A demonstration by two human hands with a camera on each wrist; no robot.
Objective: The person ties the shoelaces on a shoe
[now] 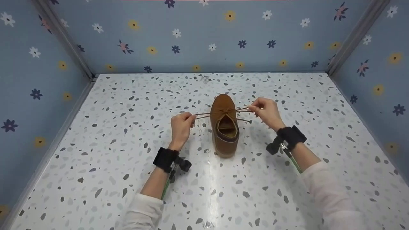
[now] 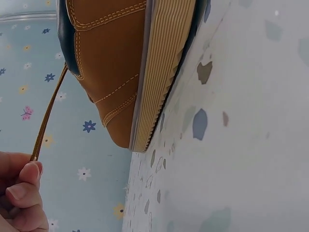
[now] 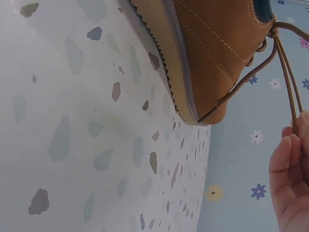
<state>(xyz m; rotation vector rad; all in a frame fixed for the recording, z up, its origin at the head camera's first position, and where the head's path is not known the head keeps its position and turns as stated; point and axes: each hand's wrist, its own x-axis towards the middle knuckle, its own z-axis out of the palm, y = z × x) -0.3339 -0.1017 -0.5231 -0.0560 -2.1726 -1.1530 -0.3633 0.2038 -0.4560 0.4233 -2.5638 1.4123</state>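
Observation:
A brown lace-up shoe (image 1: pixel 227 127) stands upright on its sole, toe pointing away from me. My left hand (image 1: pixel 182 127) pinches a loop of the brown shoelace (image 2: pixel 48 113) between thumb and fingers, left of the shoe. On the other side, my right hand (image 1: pixel 266 111) pinches another loop of lace (image 3: pixel 289 87). Both loops run taut from a knot (image 3: pixel 273 32) over the shoe's tongue. A loose lace end (image 3: pixel 246 79) hangs down along the shoe's right side. The ridged tan sole (image 2: pixel 161 63) shows in the left wrist view.
The shoe stands on a white speckled tabletop (image 1: pixel 127 153). Blue panels with a flower print (image 1: pixel 198 35) close off the back and both sides, with grey metal posts (image 1: pixel 354 36) at the corners. Black straps with small cameras (image 1: pixel 166 159) sit on both wrists.

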